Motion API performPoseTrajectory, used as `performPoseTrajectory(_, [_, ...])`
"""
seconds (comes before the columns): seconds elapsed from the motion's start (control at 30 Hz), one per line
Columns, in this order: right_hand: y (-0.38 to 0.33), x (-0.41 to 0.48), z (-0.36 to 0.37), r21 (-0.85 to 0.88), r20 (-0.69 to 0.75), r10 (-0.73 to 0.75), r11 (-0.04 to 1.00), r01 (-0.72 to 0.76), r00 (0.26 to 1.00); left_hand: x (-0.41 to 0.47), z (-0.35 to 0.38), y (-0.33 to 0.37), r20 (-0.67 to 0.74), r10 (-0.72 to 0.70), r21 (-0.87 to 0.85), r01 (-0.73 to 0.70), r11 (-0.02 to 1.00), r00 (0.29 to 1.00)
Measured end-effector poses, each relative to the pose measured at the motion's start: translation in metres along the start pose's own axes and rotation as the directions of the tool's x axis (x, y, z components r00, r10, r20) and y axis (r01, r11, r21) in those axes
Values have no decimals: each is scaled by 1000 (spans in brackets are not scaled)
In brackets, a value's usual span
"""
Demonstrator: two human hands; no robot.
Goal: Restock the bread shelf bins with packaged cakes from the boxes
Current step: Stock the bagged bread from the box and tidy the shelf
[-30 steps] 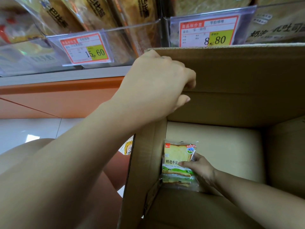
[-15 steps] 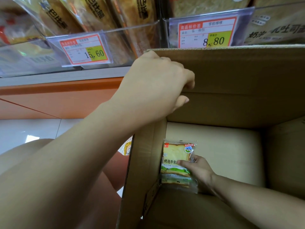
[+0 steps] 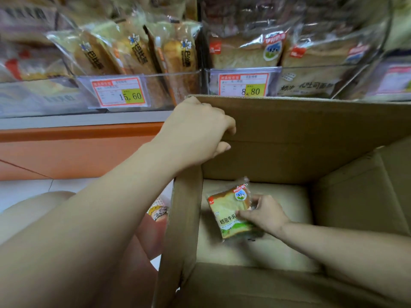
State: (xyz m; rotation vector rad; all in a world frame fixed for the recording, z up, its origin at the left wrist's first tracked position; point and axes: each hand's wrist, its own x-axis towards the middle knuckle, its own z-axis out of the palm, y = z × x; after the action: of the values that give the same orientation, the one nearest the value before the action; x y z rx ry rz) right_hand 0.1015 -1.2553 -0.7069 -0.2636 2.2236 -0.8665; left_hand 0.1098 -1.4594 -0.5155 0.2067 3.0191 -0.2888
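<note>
Right hand (image 3: 263,213) has lifted the cake packet (image 3: 230,213) off the box (image 3: 311,134) floor toward 12 o'clock; left hand (image 3: 198,127) still grips the flap, ready for shelving

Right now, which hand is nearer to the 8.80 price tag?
Left. The left hand grips the cardboard box flap just below-left of the 8.80 price tag; the right hand is deep inside the box, holding the packaged cake.

The box (image 3: 300,134) is brown cardboard, dull and a bit rough, with a wavy paper edge on top. The cake pack (image 3: 229,213) is shiny plastic wrap. The bins (image 3: 178,76) are clear, glossy plastic. The price tags (image 3: 119,92) are paper behind clear plastic. The floor (image 3: 26,192) is smooth, shiny tile.
</note>
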Motion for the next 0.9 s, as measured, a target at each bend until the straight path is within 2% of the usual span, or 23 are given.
performPoseTrajectory(0.07, [-10, -12, -22, -85, -75, -85, 993, 79, 994, -3, -2, 1, -49, 13, -8, -13, 1000, 999])
performPoseTrajectory(0.2, [-30, -45, -66, -237, -215, -241, 953, 189, 946, -8, -6, 1, -46, 16, -141, -23, 990, 999])
performPoseTrajectory(0.33, [-53, -82, -103, -197, -346, -291, 952, 234, 892, -20, -21, 8, -32, -35, -350, 21, 937, 999])
performPoseTrajectory(0.53, [-97, -129, -144, -117, -502, -326, 943, 311, 801, -39, -55, 22, -92, -137, -581, 59, 812, 986])
performPoseTrajectory(0.63, [-116, -155, -154, -31, -524, -350, 919, 394, 776, -48, -67, 24, -80, -169, -718, 61, 693, 982])
performPoseTrajectory(0.77, [-142, -179, -168, 131, -564, -362, 848, 513, 742, -57, -78, 28, -25, -134, -842, 51, 537, 991])
performPoseTrajectory(0.9, [-167, -189, -181, 339, -597, -307, 741, 580, 741, -57, -84, 25, -10, -97, -962, 17, 271, 995])
